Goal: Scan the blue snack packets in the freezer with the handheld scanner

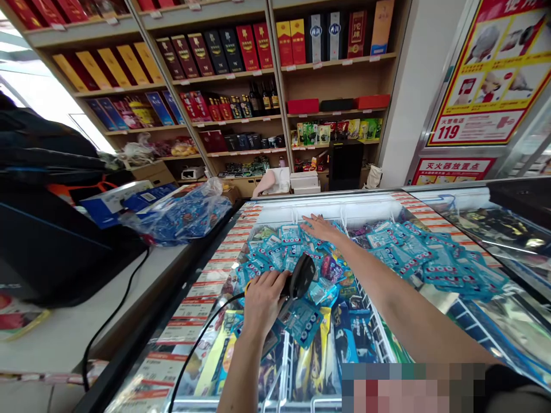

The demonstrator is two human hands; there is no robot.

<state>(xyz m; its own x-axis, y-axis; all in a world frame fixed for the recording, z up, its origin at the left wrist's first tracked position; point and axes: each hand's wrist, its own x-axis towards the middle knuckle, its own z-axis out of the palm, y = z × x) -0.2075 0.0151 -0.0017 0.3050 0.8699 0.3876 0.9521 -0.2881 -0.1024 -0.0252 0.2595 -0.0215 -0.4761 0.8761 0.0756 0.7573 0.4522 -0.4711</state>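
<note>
My left hand (263, 299) is closed round the grip of a black corded barcode scanner (299, 279), held over the open chest freezer (275, 203). Its head points down at the blue ice-cream packets (284, 252) piled in the wire baskets. My right hand (321, 228) reaches far into the back of the freezer, fingers stretched flat on the blue packets there. The scanner's black cable (202, 335) trails down toward the lower left.
A counter (64, 332) lies at left with a black box (47, 246), a clear bag of blue packets (181, 215) and a blue carton (112, 203). Shelves of boxed bottles (224, 57) fill the back wall. A glass freezer lid (495, 229) sits at right.
</note>
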